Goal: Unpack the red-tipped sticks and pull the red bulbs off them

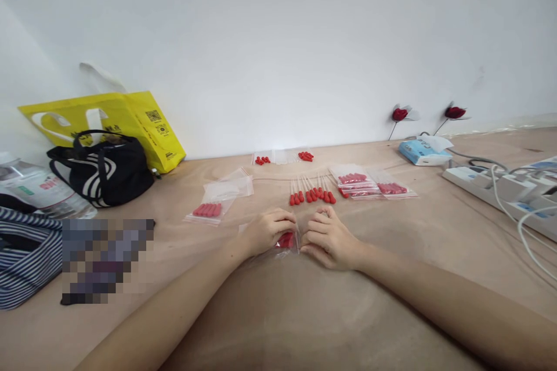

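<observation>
My left hand and my right hand meet at the middle of the table, both with fingers curled on a small clear plastic bag that holds red-tipped pieces. Just beyond my hands lies a row of several loose red-tipped droppers. To the right of them are filled clear bags. Another filled bag lies to the left, with empty clear bags behind it. Small red caps sit near the wall.
A black handbag and a yellow bag stand at the left, with a water bottle and striped cloth. At the right are a tissue pack, power strips with cables and two red flowers.
</observation>
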`<action>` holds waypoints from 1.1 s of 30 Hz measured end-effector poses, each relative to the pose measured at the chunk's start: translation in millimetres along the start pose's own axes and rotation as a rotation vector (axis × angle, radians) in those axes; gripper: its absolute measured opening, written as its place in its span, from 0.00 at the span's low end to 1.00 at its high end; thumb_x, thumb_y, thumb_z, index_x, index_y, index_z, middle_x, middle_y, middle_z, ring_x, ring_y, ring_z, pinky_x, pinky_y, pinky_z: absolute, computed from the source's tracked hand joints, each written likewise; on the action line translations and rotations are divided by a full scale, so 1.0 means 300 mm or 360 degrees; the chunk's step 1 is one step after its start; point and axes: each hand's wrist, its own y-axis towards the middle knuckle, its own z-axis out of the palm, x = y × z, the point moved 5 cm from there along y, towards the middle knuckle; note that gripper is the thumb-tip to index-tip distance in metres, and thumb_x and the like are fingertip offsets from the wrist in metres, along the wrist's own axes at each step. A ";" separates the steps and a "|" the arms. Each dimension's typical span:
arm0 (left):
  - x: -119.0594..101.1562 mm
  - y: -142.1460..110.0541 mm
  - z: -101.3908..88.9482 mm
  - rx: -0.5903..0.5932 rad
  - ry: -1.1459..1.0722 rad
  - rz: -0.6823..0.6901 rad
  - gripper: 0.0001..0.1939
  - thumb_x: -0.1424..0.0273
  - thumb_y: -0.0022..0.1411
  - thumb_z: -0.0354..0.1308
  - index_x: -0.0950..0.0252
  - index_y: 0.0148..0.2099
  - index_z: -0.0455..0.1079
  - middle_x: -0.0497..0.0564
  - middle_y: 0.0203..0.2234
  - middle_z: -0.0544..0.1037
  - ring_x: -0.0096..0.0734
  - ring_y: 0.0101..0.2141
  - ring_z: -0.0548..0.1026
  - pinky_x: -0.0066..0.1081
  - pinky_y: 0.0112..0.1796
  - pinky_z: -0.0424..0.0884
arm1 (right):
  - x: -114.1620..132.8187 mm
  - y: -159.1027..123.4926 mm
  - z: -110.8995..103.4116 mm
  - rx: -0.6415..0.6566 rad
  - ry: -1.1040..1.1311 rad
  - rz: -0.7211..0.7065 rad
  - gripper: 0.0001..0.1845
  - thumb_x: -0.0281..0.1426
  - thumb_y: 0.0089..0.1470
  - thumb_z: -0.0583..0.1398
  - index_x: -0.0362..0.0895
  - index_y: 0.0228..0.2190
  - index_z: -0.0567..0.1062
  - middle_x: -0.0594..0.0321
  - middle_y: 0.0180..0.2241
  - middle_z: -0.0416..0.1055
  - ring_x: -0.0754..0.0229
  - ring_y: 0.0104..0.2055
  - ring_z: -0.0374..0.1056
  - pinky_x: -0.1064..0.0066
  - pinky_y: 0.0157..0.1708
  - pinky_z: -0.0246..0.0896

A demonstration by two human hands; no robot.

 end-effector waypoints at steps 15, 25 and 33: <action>0.042 0.019 0.020 -0.0096 0.0239 0.0069 0.13 0.77 0.61 0.42 0.66 0.35 0.69 0.51 0.35 0.75 0.27 0.36 0.72 0.27 0.39 0.67 | -0.076 0.061 0.040 -0.0216 -0.0454 -0.0274 0.12 0.25 0.54 0.51 0.44 0.23 0.71 0.67 0.21 0.67 0.65 0.30 0.55 0.65 0.40 0.44; 0.061 0.033 0.040 -0.0061 0.0364 0.0118 0.13 0.74 0.63 0.42 0.66 0.35 0.69 0.50 0.35 0.75 0.26 0.35 0.72 0.27 0.38 0.68 | -0.097 0.061 0.039 -0.0151 -0.0537 -0.0210 0.13 0.27 0.55 0.51 0.46 0.23 0.71 0.68 0.22 0.68 0.65 0.31 0.55 0.63 0.42 0.41; 0.047 0.039 0.032 0.0167 0.0390 0.0121 0.13 0.76 0.62 0.42 0.67 0.34 0.68 0.51 0.36 0.75 0.29 0.37 0.72 0.29 0.39 0.68 | -0.104 0.070 0.068 0.0023 -0.0569 -0.0306 0.18 0.23 0.56 0.47 0.44 0.19 0.68 0.67 0.20 0.64 0.64 0.31 0.55 0.62 0.42 0.40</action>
